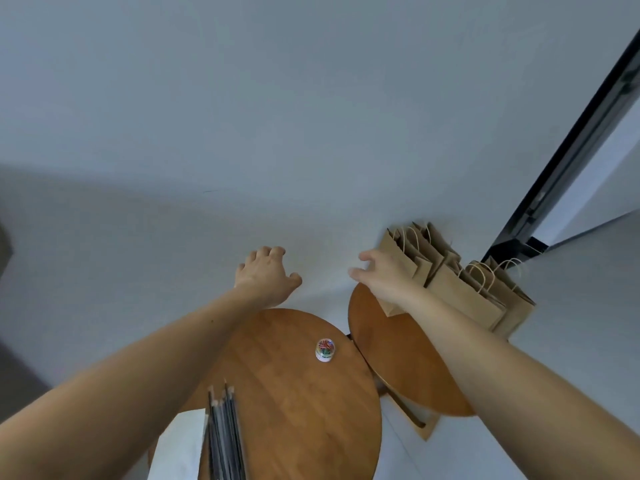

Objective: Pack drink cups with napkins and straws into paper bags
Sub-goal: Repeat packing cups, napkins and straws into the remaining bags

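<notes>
I see the brown paper bags with twisted handles (460, 289) standing bunched at centre right, against the pale wall at the far edge of the right round wooden table (408, 358). My right hand (384, 280) overlaps the nearest bag with its fingers spread and released; I cannot tell whether they touch. My left hand (266, 275) is loosely curled and holds nothing. Lower down, the left round wooden table (294, 410) carries a small jar of coloured paper clips (325, 349) and dark pencils (223, 434).

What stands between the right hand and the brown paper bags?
Nothing visible. The right hand, fingers spread, is at the nearest of the paper bags on the right round table; the paper-clip jar sits aside on the left round table.
</notes>
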A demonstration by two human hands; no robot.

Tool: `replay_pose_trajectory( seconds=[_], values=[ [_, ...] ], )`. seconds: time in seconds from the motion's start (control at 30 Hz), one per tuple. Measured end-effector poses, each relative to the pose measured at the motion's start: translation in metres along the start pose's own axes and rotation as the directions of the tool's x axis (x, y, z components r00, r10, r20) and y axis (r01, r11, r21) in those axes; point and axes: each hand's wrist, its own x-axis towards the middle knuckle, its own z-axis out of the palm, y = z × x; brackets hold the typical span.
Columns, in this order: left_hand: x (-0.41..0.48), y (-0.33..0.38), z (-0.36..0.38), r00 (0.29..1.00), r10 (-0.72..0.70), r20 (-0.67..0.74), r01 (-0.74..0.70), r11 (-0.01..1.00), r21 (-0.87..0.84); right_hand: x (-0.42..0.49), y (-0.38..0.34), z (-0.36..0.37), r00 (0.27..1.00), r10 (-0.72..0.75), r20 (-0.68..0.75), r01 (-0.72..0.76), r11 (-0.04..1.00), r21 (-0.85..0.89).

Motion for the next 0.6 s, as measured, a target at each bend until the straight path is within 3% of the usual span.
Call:
replay_pose_trajectory(
  seconds=[0.27, 0.6],
  values=[
    [0.057, 0.038, 0.036, 0.999, -0.026, 0.030, 0.025, 0.999, 0.021, 0.058, 0.092, -0.014, 0.993, 0.092, -0.073, -0.094, 0.995, -0.032],
    [0.133, 0.096, 0.098, 0.975, -0.206, 0.088, 0.201, 0.978, 0.061, 0.177, 0.214, -0.045, 0.970, 0.231, -0.076, -0.242, 0.950, -0.196]
  ],
)
